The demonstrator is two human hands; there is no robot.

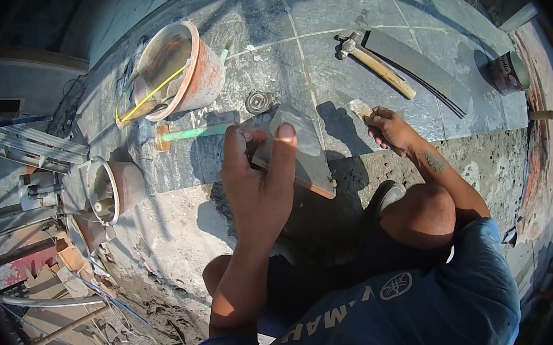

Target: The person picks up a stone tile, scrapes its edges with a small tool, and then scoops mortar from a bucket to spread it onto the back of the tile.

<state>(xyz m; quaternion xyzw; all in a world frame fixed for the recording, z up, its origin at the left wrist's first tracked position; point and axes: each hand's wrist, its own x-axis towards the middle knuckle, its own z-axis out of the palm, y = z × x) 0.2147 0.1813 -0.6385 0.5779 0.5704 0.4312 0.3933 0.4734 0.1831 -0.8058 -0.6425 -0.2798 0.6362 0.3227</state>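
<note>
My left hand point(261, 180) is raised near the middle of the view, with thumb and fingers gripping a grey tile piece point(300, 145) that is tilted and has a reddish-brown lower edge. To the right, my right hand point(388, 130) is closed on a small pale lump point(360, 108), its exact kind unclear. Behind my left hand, a hammer with a green handle point(200, 132) lies on the grey tiles, its far end hidden by the hand. A coiled dark object point(258, 102) rests just beyond the tile piece.
A large bucket point(206, 80) stands at upper left, and a smaller bucket point(129, 185) below it. At upper right lie a wooden-handled hammer point(383, 71) and dark strips point(415, 62), with a can point(508, 73) farther right. Pipes and cardboard point(59, 323) fill the lower left.
</note>
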